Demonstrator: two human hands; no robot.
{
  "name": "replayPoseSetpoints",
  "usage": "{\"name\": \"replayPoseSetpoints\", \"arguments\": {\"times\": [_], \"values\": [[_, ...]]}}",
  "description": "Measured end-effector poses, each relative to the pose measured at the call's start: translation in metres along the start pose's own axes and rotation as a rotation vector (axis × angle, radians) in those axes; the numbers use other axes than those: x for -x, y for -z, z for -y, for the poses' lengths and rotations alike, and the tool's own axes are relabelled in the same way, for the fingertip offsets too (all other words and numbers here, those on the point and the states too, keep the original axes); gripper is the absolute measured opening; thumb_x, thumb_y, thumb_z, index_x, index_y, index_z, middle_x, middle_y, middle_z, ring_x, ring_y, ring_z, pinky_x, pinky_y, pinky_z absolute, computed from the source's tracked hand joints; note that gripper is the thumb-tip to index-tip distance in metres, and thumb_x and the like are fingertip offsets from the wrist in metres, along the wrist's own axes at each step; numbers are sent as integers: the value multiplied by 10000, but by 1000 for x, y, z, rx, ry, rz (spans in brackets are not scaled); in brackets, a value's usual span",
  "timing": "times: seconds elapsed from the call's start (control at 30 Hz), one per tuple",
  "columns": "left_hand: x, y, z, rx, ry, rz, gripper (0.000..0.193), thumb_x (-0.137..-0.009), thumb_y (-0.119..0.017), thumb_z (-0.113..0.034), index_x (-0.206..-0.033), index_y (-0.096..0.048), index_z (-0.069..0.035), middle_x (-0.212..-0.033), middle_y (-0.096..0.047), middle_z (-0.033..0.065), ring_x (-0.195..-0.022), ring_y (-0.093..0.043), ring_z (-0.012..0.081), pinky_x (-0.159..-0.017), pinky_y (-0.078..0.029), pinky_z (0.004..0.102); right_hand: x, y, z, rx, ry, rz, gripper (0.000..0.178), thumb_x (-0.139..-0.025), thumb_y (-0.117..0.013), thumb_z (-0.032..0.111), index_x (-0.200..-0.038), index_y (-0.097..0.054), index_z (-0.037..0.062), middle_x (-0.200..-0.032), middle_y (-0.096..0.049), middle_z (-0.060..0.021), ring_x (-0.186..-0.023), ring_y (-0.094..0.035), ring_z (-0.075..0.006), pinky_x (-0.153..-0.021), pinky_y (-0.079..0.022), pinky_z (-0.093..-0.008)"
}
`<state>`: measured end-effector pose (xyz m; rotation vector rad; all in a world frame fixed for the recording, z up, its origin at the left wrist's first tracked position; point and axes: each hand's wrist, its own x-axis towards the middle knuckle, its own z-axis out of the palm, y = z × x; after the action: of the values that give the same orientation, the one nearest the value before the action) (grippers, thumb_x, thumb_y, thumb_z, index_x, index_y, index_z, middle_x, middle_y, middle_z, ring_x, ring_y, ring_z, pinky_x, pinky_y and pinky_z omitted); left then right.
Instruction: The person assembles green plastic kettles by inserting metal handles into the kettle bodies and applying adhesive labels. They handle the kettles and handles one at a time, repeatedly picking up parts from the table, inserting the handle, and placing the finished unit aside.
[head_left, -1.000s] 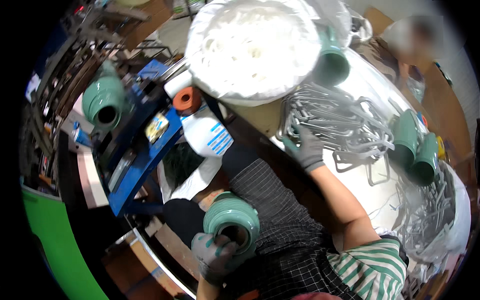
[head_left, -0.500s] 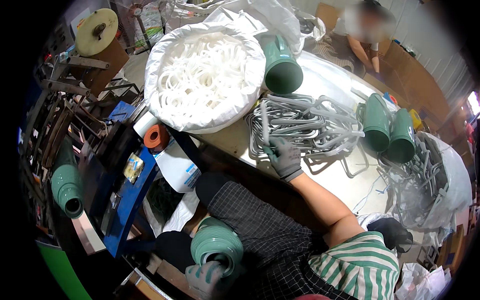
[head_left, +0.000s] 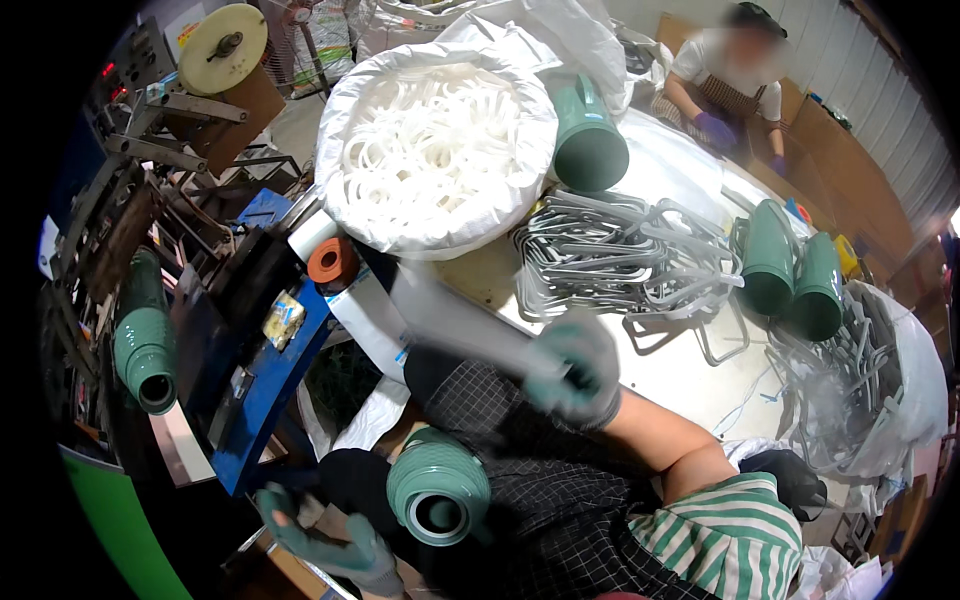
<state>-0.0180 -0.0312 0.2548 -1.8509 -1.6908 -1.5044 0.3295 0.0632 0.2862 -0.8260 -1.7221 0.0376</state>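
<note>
My right hand [head_left: 575, 370], in a grey glove with green-coated fingers, is closed on a grey handle [head_left: 460, 330]. The handle is smeared by motion and points up and to the left, over my knees. Between my legs rests a green ribbed flask body [head_left: 420, 475], its round open neck facing me. My left hand [head_left: 340, 548], gloved alike, is held apart from it at the lower left, fingers spread and holding nothing. Beyond my right hand, a stack of bent grey handles [head_left: 590, 250] lies on the white table [head_left: 690, 385].
A white sack [head_left: 340, 215] of white plastic rings stands at the table's left. Green jugs [head_left: 590, 160] stand behind and right of the handles. A blue bench [head_left: 245, 425], an orange roll [head_left: 332, 262] and another green flask [head_left: 145, 345] are left. A co-worker [head_left: 735, 80] sits far right.
My right hand has drawn back from the handle stack toward my lap, carrying a handle. My left hand has let go of the flask's neck, moved left and opened.
</note>
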Motion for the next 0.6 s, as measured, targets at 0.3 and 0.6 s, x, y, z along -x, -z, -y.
{"name": "replayPoseSetpoints", "arguments": {"times": [0.3,0.6], "values": [[55,0,80,-87,99,92,323,-1029,-641,-266,-1135,-658,38,-1048,-700,188,-937,-671,368,-813,-555,447,18,-82,44,-755,-156,519,1121,-655,-934,418,-1575,-386,85,-1427,-550,-210,-1274,-587,-368,-1064,-485,-443],[0,-23,45,594,790,-150,186,-1079,-518,-278,-1059,-605,-115,-856,-560,-39,-745,-514,57,-678,-438,223,42,-96,33,-595,58,612,914,-683,-931,433,-1420,-506,98,-1322,-545,-208,-1257,-563,-421,-1072,-473,-531]]}}
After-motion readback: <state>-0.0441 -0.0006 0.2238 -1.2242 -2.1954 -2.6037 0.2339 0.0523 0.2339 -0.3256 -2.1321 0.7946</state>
